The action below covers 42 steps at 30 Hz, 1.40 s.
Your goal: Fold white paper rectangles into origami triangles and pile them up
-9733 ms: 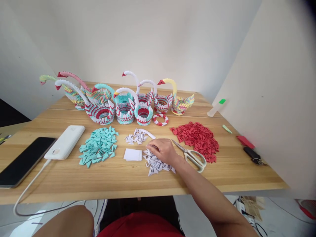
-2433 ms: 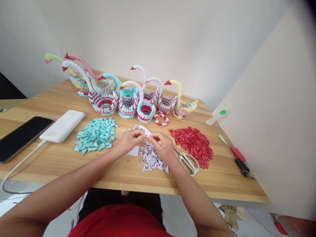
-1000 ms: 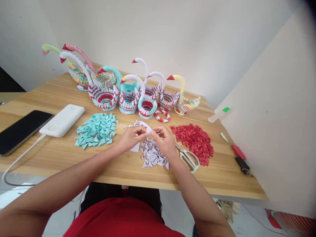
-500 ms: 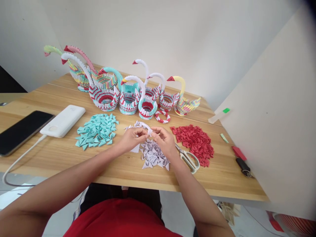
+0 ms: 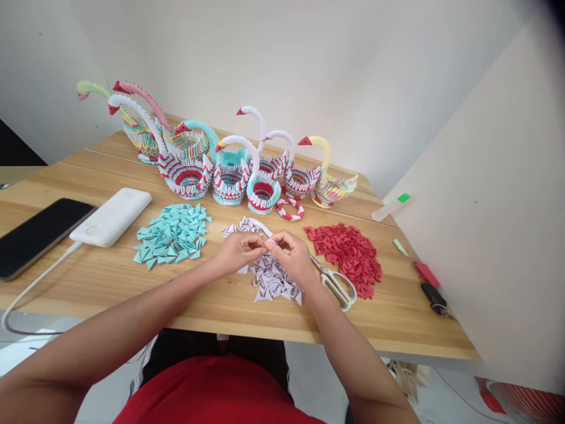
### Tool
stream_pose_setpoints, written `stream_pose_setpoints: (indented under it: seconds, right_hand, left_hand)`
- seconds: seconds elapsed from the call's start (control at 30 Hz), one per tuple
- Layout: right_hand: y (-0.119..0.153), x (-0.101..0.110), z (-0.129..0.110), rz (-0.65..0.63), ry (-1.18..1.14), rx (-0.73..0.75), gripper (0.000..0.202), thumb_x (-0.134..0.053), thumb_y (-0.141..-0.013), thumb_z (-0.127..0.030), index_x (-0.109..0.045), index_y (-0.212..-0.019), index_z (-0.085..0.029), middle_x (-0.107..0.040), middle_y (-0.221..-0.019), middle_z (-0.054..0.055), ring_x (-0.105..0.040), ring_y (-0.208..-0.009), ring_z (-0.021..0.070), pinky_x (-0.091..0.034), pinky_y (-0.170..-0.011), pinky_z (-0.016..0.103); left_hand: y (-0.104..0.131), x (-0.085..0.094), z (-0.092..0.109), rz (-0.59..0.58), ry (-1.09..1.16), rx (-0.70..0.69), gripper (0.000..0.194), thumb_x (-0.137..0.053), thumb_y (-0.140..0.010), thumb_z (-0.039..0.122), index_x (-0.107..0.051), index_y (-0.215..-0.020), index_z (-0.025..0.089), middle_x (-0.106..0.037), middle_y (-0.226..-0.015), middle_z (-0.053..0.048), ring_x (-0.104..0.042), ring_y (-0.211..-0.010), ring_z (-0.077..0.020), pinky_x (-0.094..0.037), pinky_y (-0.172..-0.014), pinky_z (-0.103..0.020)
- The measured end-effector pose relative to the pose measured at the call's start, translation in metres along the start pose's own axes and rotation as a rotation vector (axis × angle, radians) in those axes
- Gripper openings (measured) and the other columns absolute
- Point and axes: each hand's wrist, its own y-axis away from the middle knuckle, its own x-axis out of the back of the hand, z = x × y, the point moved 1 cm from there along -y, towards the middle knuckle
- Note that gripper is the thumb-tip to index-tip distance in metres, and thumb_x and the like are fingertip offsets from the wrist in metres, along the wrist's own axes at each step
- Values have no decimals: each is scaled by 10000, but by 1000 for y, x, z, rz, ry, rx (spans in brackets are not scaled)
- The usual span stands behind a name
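Note:
Together my left hand and my right hand pinch the near end of a curved white paper strip. Their fingertips meet there and hide most of that end. Below them lies a pile of white folded paper triangles, with a smaller white pile behind my left hand. A pile of turquoise triangles is on the left. Red triangles are heaped to the right of my right hand. Scissors lie between my right wrist and the red heap.
Several folded-paper swans stand along the back of the wooden table, with a red and white ring before them. A phone and a white power bank with a cable lie left. Keys rest near the right edge.
Both hands have closed further around the end of the white strip and moved slightly down, covering more of it. My fingertips are closer together than before.

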Motion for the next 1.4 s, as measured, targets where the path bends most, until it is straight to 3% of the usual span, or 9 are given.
stream_pose_setpoints:
  seconds: [0.5,0.67,0.8,1.0,1.1,1.2,1.27,1.4]
  right_hand:
    - [2,4,1,-6,-6,36,262,-530,-882,-372,-640,-734,-186,-622,-683,-5,-565,-641,134,-441,-617,241]
    - [1,9,2,52,-87,19,305,-451,-928,-409,-666,-917,-193,-678,-812,25,-616,-757,161,-470,-709,268]
    - [1,5,8,40,-95,-32,225,-600,-843,-387,-648,-974,-210,-693,-838,18,-634,-771,170,-486,-720,283]
    - [2,3,8,153,53,91,57,-615,-814,-226,-661,-846,-214,-699,-841,3,-638,-797,166,-478,-770,289]
    - [3,4,4,181,134,210,111,-583,-815,-158,-665,-853,-223,-698,-850,3,-638,-809,167,-478,-779,294]
    - [3,3,3,138,169,296,150,-556,-833,-159,-674,-884,-236,-702,-872,12,-641,-841,178,-485,-792,312]
    - [3,3,4,108,143,260,181,-544,-854,-190,-677,-965,-245,-709,-933,23,-647,-881,185,-489,-817,324]
    - [2,4,9,67,-54,35,260,-496,-907,-303,-642,-1112,-238,-713,-898,31,-661,-845,181,-503,-784,315]
  left_hand:
    - [0,-1,-1,-1,36,-27,179,-610,-783,280,-628,-665,146,-615,-640,-5,-531,-615,-126,-404,-597,-226]
    - [-2,5,-2,114,139,-4,184,-626,-794,298,-653,-701,143,-633,-672,-11,-533,-632,-123,-409,-607,-229]
    - [-2,7,-4,163,146,24,164,-639,-788,299,-686,-746,147,-665,-718,-23,-554,-657,-133,-422,-611,-235]
    - [-2,8,0,104,248,89,282,-560,-851,377,-706,-949,156,-675,-793,-36,-590,-733,-146,-469,-700,-260]
    - [-3,9,2,46,360,185,359,-527,-866,445,-695,-818,132,-632,-699,-28,-565,-671,-132,-458,-655,-250]
    - [-3,7,0,-40,513,291,281,-671,-769,409,-664,-766,128,-640,-707,-22,-589,-682,-128,-470,-673,-251]
    - [-3,6,-3,-55,576,329,251,-724,-722,364,-654,-789,132,-651,-718,-17,-592,-667,-120,-471,-667,-247]
    - [-4,8,-6,13,583,301,213,-723,-721,327,-639,-759,136,-636,-660,0,-553,-592,-92,-441,-602,-218]
